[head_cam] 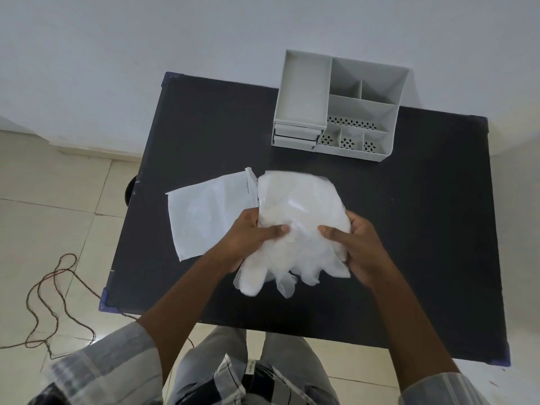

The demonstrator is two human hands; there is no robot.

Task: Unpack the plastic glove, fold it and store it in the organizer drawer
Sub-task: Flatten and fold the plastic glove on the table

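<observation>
A thin, translucent white plastic glove (298,206) is held above the middle of the black table (204,118), its fingers hanging toward me. My left hand (251,232) grips its left side and my right hand (356,244) grips its right side, thumbs pressed on top. The flat white packet (207,211) lies on the table just left of the glove. The white organizer (339,103) stands at the table's far edge, with two small drawers (295,135) at its lower left, both closed.
The organizer has several open compartments, some with perforated bottoms. A tangled brown cord (55,299) lies on the tiled floor to the left. A white wall stands behind the table. My legs are at the table's near edge.
</observation>
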